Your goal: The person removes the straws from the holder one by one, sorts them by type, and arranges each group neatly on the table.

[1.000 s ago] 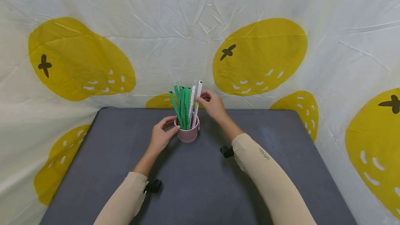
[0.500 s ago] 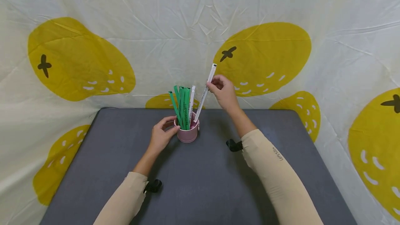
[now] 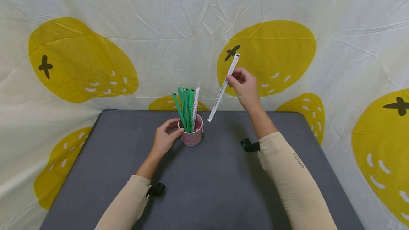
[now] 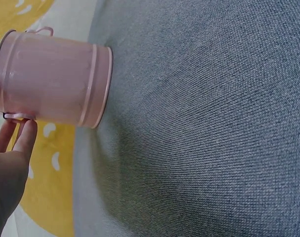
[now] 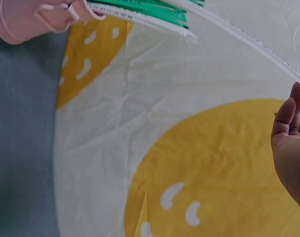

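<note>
The pink bucket point(image 3: 191, 139) stands upright on the worktop point(image 3: 198, 191), and the held white stick point(image 3: 220, 92) is up and to the right of it, its lower end apart from the rim. The stick's long axis slants: the lower end points down toward the bucket, while the upper end leans away to the right. The right hand point(image 3: 246, 87) pinches it above mid-length between thumb and fingers, higher than the bucket and to its right. The left hand point(image 3: 163, 140) is nearer the bucket, holding its left side with thumb and fingertips parted around the edge, by the small side loop point(image 4: 20, 116). Inside the bucket, green sticks point(image 3: 188, 111) stand bunched toward the left, with another white stick point(image 3: 196, 104) at their right edge; the bucket's right part shows its inner wall. The dark grey worktop spreads around the bucket, its far edge behind it. Beyond that hangs a pale cloth point(image 3: 179, 59) printed with large yellow shapes point(image 3: 271, 42).
</note>
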The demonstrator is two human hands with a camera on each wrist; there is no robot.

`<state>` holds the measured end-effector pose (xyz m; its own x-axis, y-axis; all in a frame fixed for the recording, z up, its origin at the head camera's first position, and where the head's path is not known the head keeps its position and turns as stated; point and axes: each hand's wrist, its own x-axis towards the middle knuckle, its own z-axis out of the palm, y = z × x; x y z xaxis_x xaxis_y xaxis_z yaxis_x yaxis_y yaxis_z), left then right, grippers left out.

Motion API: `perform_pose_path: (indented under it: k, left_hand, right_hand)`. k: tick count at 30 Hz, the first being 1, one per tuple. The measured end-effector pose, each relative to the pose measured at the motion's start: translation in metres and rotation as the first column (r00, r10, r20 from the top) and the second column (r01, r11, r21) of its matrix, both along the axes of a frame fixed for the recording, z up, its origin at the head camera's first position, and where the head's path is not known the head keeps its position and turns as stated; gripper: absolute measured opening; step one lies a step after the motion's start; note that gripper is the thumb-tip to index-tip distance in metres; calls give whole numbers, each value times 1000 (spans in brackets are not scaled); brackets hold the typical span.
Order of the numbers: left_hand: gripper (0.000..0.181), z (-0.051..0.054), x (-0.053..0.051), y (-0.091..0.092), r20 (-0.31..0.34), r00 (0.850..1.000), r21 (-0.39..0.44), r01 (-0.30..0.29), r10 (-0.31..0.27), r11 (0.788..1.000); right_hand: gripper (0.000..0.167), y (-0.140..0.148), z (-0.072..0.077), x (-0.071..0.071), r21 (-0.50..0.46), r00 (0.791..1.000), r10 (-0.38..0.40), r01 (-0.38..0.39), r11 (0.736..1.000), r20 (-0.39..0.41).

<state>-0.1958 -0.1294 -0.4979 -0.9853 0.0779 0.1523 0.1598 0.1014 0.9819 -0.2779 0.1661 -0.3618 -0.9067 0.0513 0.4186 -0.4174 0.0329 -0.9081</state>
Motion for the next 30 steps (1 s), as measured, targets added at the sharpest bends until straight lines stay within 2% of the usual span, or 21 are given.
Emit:
perform_pose_path:
  k: [6,12,20,26,30]
  left_hand:
    - [46,-1,-1,1,-10,1000,19,7,-7,1000]
    - [46,0,-2,0,-3,1000,3,5,-5,1000]
    - [47,-2,0,-1,-3,1000,-10,0,0,1000]
    - [48,-1,-1,-1,-7,1000,-10,-1,1,1000]
    - [47,-2,0,-1,-6,1000,-18,2,-2,1000]
  right_hand:
    - [22,18,-4,3,13,999,-28,27,1000,30]
    - [28,32,-21,6,87,994,-57,48,995,97]
    - [32,42,-62,12,173,969,-61,20,985,238]
    - [30,42,-109,10,236,957,-68,-1,972,281]
    - [28,37,-130,11,262,947,-68,-18,965,315]
